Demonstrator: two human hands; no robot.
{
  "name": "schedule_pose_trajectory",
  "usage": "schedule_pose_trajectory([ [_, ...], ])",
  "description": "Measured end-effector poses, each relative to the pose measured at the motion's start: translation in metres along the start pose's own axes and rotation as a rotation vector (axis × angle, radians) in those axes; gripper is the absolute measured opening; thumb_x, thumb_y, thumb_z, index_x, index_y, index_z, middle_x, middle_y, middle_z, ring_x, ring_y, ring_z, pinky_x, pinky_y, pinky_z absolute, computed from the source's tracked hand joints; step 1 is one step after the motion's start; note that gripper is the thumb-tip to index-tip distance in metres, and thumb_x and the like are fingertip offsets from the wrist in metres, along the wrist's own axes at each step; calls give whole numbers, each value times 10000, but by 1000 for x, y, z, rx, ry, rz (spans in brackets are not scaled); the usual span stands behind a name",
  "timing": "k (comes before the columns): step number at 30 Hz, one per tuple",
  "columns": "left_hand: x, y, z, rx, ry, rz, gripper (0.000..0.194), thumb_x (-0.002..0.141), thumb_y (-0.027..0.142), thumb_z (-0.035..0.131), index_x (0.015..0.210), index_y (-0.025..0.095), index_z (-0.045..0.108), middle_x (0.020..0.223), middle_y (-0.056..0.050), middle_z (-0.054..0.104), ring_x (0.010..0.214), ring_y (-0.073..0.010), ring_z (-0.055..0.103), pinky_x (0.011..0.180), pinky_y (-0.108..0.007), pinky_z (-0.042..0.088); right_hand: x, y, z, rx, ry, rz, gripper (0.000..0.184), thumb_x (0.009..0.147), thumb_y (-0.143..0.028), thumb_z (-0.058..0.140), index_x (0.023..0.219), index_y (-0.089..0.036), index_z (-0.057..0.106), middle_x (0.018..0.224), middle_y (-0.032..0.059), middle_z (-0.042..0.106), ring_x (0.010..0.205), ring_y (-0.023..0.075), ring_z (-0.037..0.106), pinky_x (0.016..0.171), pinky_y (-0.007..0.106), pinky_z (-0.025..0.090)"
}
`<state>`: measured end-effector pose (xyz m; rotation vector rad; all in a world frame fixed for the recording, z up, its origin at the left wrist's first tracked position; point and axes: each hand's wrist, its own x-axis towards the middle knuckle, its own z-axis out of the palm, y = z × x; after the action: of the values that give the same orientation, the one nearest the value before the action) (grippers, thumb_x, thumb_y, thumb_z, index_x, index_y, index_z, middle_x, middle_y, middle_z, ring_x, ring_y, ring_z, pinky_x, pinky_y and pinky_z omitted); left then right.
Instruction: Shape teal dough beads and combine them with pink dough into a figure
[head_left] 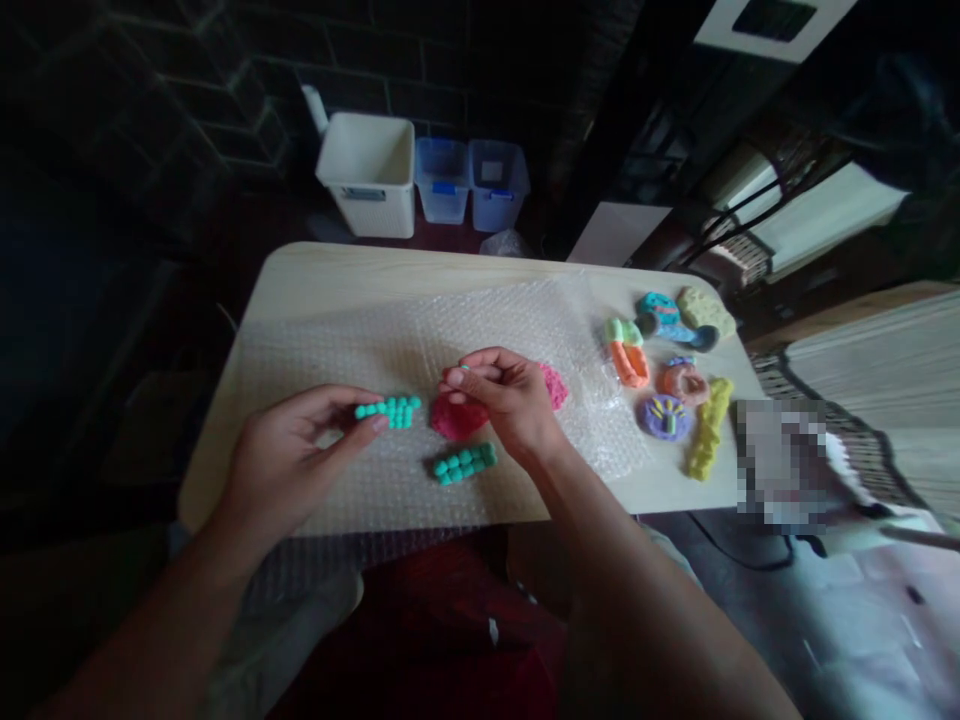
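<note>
Left hand (281, 455) pinches a knobbly green piece (401, 411) above the bubble wrap (330, 365), its long axis running left to right; to its right, the right hand (517, 400) is closed on a tiny green bit (465, 367). Beyond both, open room stretches to the far edge of the counter (322, 272).

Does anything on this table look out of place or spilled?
I see nothing spilled. The bubble wrap looks a little untidy: it lies askew across the table and hangs past the near edge. The bumpy green piece in the left hand shows no obvious damage.
</note>
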<state>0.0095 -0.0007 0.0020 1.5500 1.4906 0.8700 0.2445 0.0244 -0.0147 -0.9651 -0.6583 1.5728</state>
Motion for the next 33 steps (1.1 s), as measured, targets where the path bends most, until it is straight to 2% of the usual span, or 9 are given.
schedule_pose_trajectory([
  [2, 1, -2, 2, -34, -8, 45, 267, 874, 427, 844, 1036, 219, 804, 974, -62, 839, 839, -220, 780, 741, -297, 588, -3, -2, -1, -5, -17, 23, 359, 614, -362, 1051, 810, -194, 802, 801, 51, 850, 716, 167, 801, 660, 253, 653],
  [5, 0, -4, 3, -61, -22, 64, 261, 884, 409, 842, 1049, 210, 806, 986, -79, 842, 863, -226, 784, 757, -306, 597, -7, -4, -2, -75, -67, 42, 295, 717, -393, 1002, 828, -184, 825, 779, 69, 848, 639, 161, 785, 603, 253, 646],
  [8, -3, -1, 2, -95, -39, 66, 236, 891, 384, 832, 1038, 200, 806, 979, -84, 838, 858, -226, 779, 747, -310, 596, -10, -5, -1, -140, -87, 12, 276, 746, -385, 987, 875, -191, 840, 735, 49, 826, 579, 142, 740, 545, 241, 611],
  [13, -6, 5, 0, -114, -45, 59, 250, 874, 378, 842, 1035, 192, 798, 967, -90, 835, 863, -236, 775, 764, -337, 606, -14, -2, 2, -169, -164, 8, 291, 835, -418, 925, 1015, -204, 850, 939, 73, 848, 761, 157, 778, 725, 293, 664],
  [19, -5, 4, -3, -138, -38, 60, 233, 869, 354, 840, 1027, 189, 799, 981, -92, 842, 887, -239, 784, 779, -336, 610, -15, 1, 3, -154, -257, 67, 278, 843, -384, 926, 1066, -232, 856, 1029, 67, 852, 882, 171, 802, 840, 314, 675],
  [22, -5, 2, -4, -159, -21, 61, 249, 869, 360, 843, 1045, 189, 797, 985, -90, 839, 889, -237, 784, 780, -334, 607, -15, 1, -1, -148, -275, 73, 246, 871, -345, 905, 1096, -260, 854, 1075, 57, 852, 895, 167, 800, 817, 301, 665],
  [26, -5, 5, -5, -148, -44, 58, 241, 873, 355, 836, 1041, 187, 799, 987, -90, 841, 882, -230, 778, 774, -326, 590, -16, 0, -4, -145, -297, 80, 247, 900, -375, 874, 1123, -272, 847, 1113, 61, 849, 877, 170, 779, 745, 292, 629],
  [33, -5, 6, -1, 16, -182, 94, 171, 879, 292, 796, 1021, 200, 821, 907, -51, 825, 766, -186, 716, 692, -296, 539, -18, -6, 3, -133, -286, 113, 261, 852, -465, 900, 966, -240, 835, 937, 59, 854, 709, 162, 727, 614, 280, 550],
])
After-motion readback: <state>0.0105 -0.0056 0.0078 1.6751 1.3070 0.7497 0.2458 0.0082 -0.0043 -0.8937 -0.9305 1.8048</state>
